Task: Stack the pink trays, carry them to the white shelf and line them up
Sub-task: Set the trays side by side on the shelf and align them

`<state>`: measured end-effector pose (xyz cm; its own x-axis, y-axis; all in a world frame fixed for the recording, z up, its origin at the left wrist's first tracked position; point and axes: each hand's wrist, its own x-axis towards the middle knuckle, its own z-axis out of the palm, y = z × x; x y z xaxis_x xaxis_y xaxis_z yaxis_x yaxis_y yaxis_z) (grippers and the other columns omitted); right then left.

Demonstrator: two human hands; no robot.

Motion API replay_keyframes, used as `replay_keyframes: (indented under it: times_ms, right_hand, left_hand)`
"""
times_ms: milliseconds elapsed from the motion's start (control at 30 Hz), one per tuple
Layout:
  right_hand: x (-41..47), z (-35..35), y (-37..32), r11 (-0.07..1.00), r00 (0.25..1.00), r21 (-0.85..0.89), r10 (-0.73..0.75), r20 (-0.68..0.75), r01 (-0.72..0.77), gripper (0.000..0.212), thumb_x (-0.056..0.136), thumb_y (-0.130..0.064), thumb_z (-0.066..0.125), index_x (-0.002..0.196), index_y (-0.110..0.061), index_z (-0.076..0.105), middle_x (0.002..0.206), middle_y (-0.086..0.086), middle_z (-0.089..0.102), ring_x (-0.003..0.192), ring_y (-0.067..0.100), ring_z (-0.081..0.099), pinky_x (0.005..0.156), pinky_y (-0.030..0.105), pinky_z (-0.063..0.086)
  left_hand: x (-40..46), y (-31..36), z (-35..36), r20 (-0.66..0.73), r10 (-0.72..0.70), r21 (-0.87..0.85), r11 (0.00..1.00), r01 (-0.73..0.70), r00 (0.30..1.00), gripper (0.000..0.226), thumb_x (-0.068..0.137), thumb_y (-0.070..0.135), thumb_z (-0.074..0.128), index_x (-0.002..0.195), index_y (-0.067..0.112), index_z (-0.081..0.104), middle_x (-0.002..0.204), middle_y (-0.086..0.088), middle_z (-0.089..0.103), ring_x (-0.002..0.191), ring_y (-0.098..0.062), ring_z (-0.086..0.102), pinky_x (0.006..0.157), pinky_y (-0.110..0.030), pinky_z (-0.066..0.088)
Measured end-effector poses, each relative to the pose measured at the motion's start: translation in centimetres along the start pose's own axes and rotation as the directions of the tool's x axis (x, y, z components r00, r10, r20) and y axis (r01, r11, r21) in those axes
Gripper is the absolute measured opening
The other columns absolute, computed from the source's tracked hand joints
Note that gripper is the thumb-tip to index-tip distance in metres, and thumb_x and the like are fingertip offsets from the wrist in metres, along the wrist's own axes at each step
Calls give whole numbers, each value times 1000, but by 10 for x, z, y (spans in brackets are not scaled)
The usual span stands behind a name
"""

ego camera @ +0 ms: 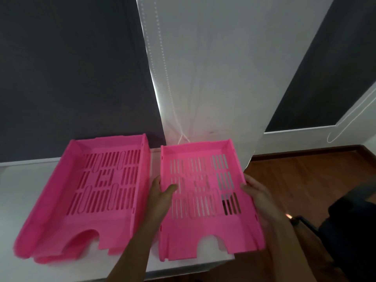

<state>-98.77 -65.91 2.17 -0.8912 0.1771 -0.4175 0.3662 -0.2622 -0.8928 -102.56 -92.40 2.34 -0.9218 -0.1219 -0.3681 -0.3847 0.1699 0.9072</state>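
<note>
Two lots of pink slotted trays lie on a white shelf top (12,192). On the left is a stack of pink trays (61,226), more than one nested, sitting a little askew. On the right a single pink tray (179,235) reaches the shelf's right end, its right front corner past the edge. My left hand (160,196) grips this tray's left wall, thumb inside. Along the tray's right wall my right hand (258,196) holds on from outside.
A dark grey wall stands behind the shelf, with a white blind (203,78) and its cords hanging in the middle. Brown wooden floor (305,180) lies to the right, below the shelf's end. A dark object (354,220) sits at the lower right.
</note>
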Motion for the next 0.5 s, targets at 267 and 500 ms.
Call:
replay_keyframes:
  times_ms: [267, 500]
  right_hand:
    - [18, -10, 10, 999, 999, -16, 32, -7, -32, 35, 95, 0, 51, 108, -25, 72, 96, 12, 79, 84, 31, 76, 80, 49, 58]
    - [40, 1, 7, 996, 999, -94, -8, -35, 5, 36, 94, 1, 51, 99, -28, 73, 88, -2, 81, 78, 17, 77, 72, 35, 57]
  left_hand:
    - [24, -33, 14, -34, -46, 66, 997, 48, 998, 96, 65, 55, 65, 152, 29, 35, 153, 0, 50, 138, -29, 51, 111, -57, 43]
    - [44, -31, 14, -43, 15, 152, 988, -8, 999, 97, 63, 56, 64, 152, 34, 30, 150, -3, 53, 132, -30, 56, 106, -57, 48]
